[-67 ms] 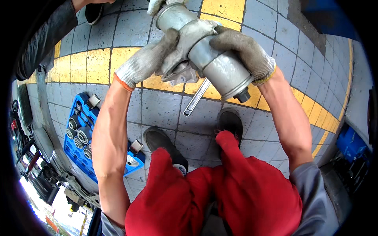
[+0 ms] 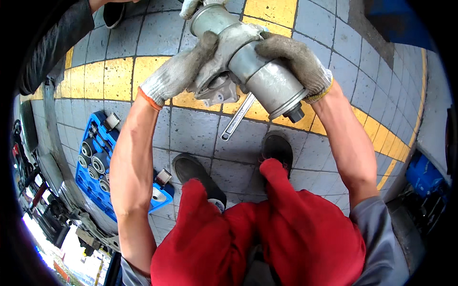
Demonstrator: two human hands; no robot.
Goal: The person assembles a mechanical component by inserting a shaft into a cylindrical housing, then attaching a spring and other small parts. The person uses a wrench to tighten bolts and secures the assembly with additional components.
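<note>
Both my hands wear dirty white knit gloves and hold up a heavy assembly over the floor. My left hand is closed on a rough grey metal casting, thumb on top. My right hand wraps the far side of the smooth steel press cup, which runs through the casting towards me. A dark bolt head sticks out of its near end. On the casting's far side sits a second cup, with another person's gloved hand beside it. My fingers under the parts are hidden.
On the tiled floor below lies a wrench, next to a crumpled clear plastic bag. A blue tool case with several round steel cups stands left, partly behind my forearm. Another person's dark sleeve reaches in at upper left.
</note>
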